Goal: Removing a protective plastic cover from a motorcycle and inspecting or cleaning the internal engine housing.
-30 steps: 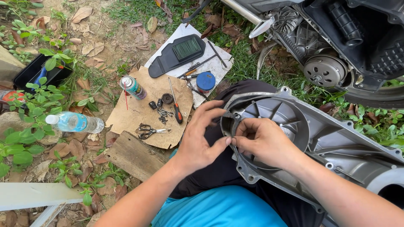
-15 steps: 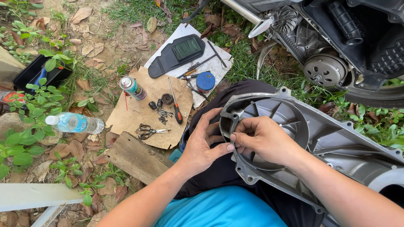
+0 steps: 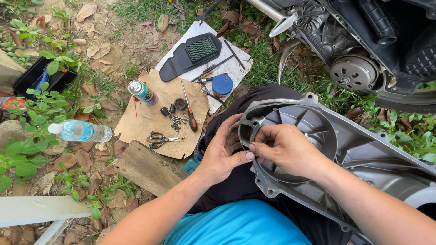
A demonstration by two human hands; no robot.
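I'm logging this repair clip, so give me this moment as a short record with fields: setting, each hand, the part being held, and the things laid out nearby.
Setting: outdoors on dirt and grass beside a scooter
Left hand: grips the near rim of the grey engine cover
Right hand: fingers on the cover's round opening
Engine cover: resting across the person's lap
On cardboard: spray can, screwdriver, scissors, small bolts
On white sheet: air filter, blue tin
Also: water bottle, wooden plank

Spray can point(image 3: 142, 92), scissors point(image 3: 160, 139), screwdriver point(image 3: 189, 113) on cardboard point(image 3: 150, 122); water bottle point(image 3: 80, 131) nearby.
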